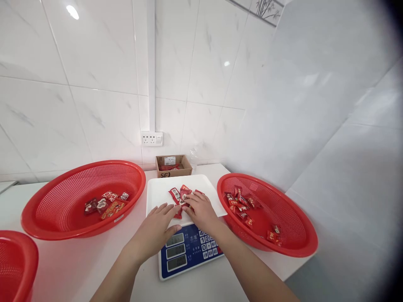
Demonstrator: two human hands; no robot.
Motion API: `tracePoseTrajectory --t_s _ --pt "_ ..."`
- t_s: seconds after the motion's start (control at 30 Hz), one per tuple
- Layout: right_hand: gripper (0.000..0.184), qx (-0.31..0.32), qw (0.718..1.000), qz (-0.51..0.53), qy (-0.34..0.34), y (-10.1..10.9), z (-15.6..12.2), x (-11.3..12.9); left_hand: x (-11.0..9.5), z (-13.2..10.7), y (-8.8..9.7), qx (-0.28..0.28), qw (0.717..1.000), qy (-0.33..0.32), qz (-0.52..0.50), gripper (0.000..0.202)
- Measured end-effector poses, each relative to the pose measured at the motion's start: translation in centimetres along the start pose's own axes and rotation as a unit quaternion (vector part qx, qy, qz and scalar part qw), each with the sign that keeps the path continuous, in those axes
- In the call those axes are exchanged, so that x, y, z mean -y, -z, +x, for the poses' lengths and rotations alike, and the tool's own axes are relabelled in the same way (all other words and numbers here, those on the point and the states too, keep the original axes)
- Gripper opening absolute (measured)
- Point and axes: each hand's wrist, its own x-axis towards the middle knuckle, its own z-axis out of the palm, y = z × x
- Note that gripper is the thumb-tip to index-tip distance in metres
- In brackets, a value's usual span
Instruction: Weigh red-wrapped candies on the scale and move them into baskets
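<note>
My left hand (154, 230) lies over the left front of the white weighing pan (157, 188), fingers stretched out and thumb apart, with nothing seen in it. Beside it, my right hand (201, 209) rests with extended fingers on a small pile of red snack packets (185, 191), partly covering them. One red-and-white packet (174, 194) lies at the pile's left side. Below the hands is the blue panel of the digital scale (192, 249), with its displays and keypad; my right wrist hides part of the keys.
Red perforated baskets stand around the scale: the left basket (75, 176) and the right basket (292, 218) hold snack packets, and another basket (19, 260) is cut off at the lower left. Behind the scale sits a cardboard box (185, 167) with red packets, near a wall socket (152, 139).
</note>
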Motion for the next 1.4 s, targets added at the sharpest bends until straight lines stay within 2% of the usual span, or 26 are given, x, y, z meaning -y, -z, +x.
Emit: tracePoseTrajectory --t_s 0.13,0.23,0.4,0.5,0.77,0.9,1.0,1.23,1.4 --pt "0.021 -0.008 1.000 0.011 0.004 0.1 -0.2 -0.1 0.0 0.0 0.0 -0.002 1.000 -0.005 0.002 0.046" --pt "0.029 -0.019 0.999 -0.005 -0.025 0.5 -0.5 -0.3 -0.1 0.0 -0.1 -0.001 1.000 -0.009 0.005 0.045" --pt "0.034 0.029 0.998 0.008 -0.062 1.1 -1.1 -0.7 0.0 0.2 -0.4 0.013 0.999 -0.030 0.007 0.031" --pt "0.032 0.023 0.998 0.012 -0.058 1.1 -1.5 -1.0 -0.2 0.3 -0.6 0.002 0.999 -0.050 0.005 0.030" --pt "0.031 0.006 0.996 0.044 -0.074 1.4 -2.2 -0.9 -1.4 0.5 -1.7 -0.002 0.999 -0.053 0.003 0.037" --pt "0.015 -0.008 0.995 0.059 -0.078 1.6 -2.3 -0.6 -1.2 0.6 -2.1 0.010 0.999 -0.043 0.009 0.044" --pt "0.012 -0.007 0.996 0.059 -0.074 1.6 -2.3 -0.3 -1.2 0.6 -2.0 0.024 0.999 -0.030 0.015 0.048" --pt "0.016 -0.029 0.994 0.075 -0.071 1.3 -1.8 -0.7 -1.6 0.7 -1.4 0.037 0.999 -0.019 0.019 0.049" --pt "0.029 0.007 0.992 0.104 -0.072 1.4 -1.9 -1.5 -0.9 0.7 -2.0 0.019 1.000 -0.014 0.011 0.054"
